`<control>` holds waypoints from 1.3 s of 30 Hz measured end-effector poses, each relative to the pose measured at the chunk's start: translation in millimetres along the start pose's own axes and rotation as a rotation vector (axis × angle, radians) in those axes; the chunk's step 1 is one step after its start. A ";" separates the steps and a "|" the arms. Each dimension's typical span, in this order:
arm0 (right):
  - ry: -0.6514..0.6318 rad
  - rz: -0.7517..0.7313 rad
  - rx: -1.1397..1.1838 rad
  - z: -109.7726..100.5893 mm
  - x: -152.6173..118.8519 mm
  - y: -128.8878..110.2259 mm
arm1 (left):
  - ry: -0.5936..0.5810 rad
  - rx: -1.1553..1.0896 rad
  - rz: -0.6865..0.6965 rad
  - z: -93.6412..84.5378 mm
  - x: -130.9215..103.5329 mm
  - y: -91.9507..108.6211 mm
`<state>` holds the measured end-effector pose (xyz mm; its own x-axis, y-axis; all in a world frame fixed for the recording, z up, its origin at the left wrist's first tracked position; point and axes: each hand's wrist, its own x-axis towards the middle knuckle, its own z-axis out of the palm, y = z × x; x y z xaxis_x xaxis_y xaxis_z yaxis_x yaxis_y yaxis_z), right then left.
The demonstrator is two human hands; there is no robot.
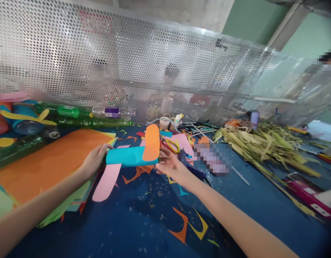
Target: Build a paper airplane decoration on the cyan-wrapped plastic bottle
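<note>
A toy plane with a body wrapped in blue paper lies level between my two hands, just above the table. A rounded orange paper strip crosses its right end, and a longer pink paper strip crosses nearer the left end. My left hand grips the left end, where a bit of dark green shows. Around the right end curl the fingers of my right hand, partly hidden behind the plane. Paper offcuts in orange and yellow are scattered in front of it.
Stacked coloured paper lies at left, with green bottles behind. A bubble-patterned clear sheet hangs across the back, with people beyond it. Small cups stand at the back. Dried husks and a magenta box lie right.
</note>
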<state>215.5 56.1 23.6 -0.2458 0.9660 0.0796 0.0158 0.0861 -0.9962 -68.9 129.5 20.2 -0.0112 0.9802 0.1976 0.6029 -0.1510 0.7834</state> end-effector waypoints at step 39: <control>0.203 -0.193 -0.627 -4.5 0.0 19.9 | 0.153 -0.259 -0.016 2.4 13.6 -29.9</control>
<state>220.3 58.9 4.0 -0.1153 0.9406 0.3192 0.5631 0.3266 -0.7591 -85.1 147.6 -1.9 -0.1514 0.9549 0.2554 0.3783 -0.1827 0.9075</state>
